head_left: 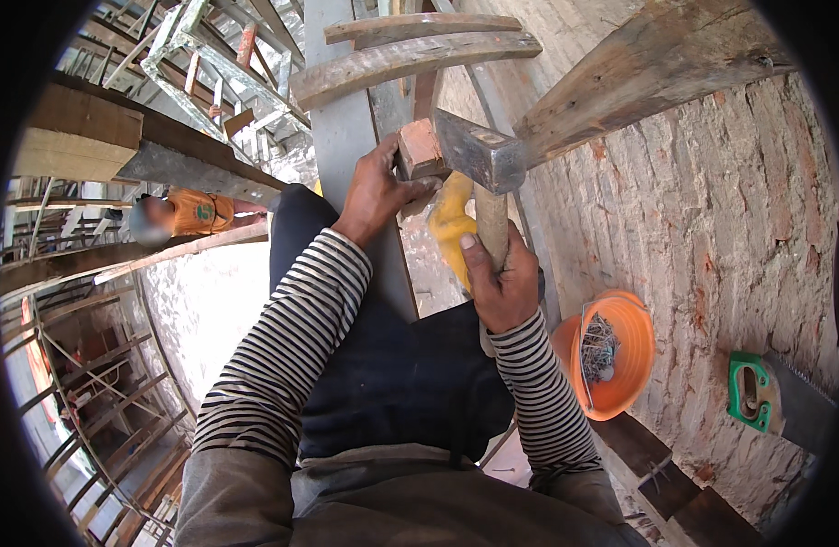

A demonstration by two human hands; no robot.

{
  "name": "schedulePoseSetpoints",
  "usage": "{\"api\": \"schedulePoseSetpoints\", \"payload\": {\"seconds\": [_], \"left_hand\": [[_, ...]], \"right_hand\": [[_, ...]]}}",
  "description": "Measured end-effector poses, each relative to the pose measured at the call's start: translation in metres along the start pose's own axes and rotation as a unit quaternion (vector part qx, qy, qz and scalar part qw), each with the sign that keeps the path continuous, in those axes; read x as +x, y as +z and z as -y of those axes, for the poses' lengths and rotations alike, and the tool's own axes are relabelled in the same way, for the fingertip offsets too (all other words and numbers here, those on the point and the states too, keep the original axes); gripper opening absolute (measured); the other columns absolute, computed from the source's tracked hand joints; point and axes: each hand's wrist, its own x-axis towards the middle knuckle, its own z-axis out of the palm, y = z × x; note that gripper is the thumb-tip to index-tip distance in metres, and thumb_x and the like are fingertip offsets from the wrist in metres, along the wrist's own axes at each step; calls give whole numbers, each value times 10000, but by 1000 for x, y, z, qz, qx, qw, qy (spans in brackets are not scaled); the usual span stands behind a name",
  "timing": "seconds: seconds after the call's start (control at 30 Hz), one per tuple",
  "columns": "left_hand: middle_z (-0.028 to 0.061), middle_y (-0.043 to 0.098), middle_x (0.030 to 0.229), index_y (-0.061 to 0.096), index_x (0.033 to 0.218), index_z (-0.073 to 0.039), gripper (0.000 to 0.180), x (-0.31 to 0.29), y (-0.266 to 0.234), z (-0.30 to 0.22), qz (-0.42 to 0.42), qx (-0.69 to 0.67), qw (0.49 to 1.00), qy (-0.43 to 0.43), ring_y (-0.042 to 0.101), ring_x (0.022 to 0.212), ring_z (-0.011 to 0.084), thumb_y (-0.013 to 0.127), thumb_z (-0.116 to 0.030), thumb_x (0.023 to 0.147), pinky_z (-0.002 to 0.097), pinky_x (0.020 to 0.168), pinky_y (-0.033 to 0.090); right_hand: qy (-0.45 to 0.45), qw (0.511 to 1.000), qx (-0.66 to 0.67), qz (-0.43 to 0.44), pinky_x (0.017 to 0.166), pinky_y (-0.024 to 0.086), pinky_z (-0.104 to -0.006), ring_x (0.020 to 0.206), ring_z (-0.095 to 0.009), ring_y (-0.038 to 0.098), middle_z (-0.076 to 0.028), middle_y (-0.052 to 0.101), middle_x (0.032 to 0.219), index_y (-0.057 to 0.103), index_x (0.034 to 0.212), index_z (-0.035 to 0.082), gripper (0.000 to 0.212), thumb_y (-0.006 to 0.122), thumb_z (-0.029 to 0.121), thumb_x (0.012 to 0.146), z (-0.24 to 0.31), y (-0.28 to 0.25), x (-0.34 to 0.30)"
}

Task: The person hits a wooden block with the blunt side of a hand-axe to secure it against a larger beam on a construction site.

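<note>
My left hand grips a short block with a reddish face, fingers along its left side and thumb underneath; I cannot tell whether it is timber or brick. In my right hand is the wooden handle of a hammer. Its large, worn steel head is up beside the block's right end, close to or touching it. Below the hammer shows a yellow boot, partly hidden by the handle. A grey plank runs away from me under my left arm.
Curved timbers cross the plank ahead. On the right, by a rough brick wall, are an orange bucket of nails and a green-handled handsaw. A person in orange is at left, among beams and a lower level.
</note>
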Motion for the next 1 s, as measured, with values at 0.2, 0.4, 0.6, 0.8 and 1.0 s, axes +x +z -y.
{"api": "schedulePoseSetpoints", "payload": {"seconds": [0.2,0.4,0.6,0.8,1.0], "left_hand": [[159,746,1134,609,1310,-22,653,-1,1,-2,-17,-10,1000,23,719,1035,243,895,-116,731,363,927,549],[163,750,1125,606,1309,-21,647,-1,5,-8,-15,-2,1000,17,727,1028,247,893,-118,738,364,924,553],[183,753,1104,600,1304,-12,643,4,4,1,9,-3,999,40,737,1027,272,896,-134,747,373,908,561],[239,730,1089,611,1253,-19,646,-18,17,54,31,131,991,-24,715,1041,393,920,-205,717,425,922,558],[206,742,1038,629,1262,-50,681,-17,24,-19,48,201,977,-44,723,1002,364,920,-335,716,426,870,567]], "right_hand": [[-49,998,-1,-32,568,488,-342,603,-198,644,-145,623,694,577,1067,-71,299,687,196,989,15,-4,-6],[-49,998,-34,-21,613,517,-343,693,-208,699,-150,673,762,587,1063,-57,270,683,184,989,-6,1,0],[90,993,66,23,529,476,-314,542,-174,590,-58,604,693,576,1005,-14,303,677,272,999,-21,5,0],[391,889,213,107,410,448,-290,471,-108,506,-10,516,655,548,1023,62,340,669,378,999,-33,-26,12],[295,938,173,57,433,436,-250,485,-74,498,11,508,654,608,1105,23,308,635,322,1038,-14,-52,-8]]}}
